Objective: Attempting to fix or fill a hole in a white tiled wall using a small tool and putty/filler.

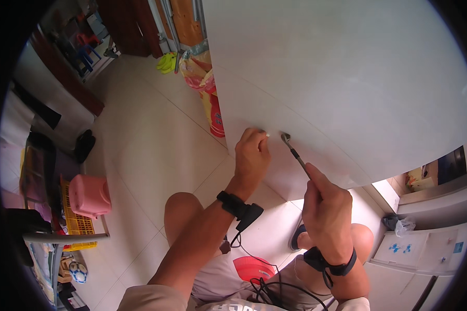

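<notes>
The big white panel (347,78) fills the upper right of the view, tilted over the person's knees. The left hand (252,155) is pressed against its lower edge, fingers curled and pinching a small white piece (267,135) right at the edge; what that piece is, I cannot tell. The right hand (324,205) is clenched around the dark handle of a thin tool (294,152) whose metal tip meets the panel just beside the left fingertips.

Risks, as I judge them: the tip sits very close to the left fingers, so a slip along the smooth panel could jab them. The tool is held at a slant, so hard pressure may make it skid and scratch the white face. The panel seems steadied by one hand only, and a push could shift it.

Packages and labels: a tall red and yellow sack (213,98) stands on the floor against the panel's left edge. At lower right, a white box (425,249) bears small blue marks and a blue square label. A pink tub (90,194) sits on a yellow crate (75,223) at left. A red round lid (251,267) lies between the knees.
</notes>
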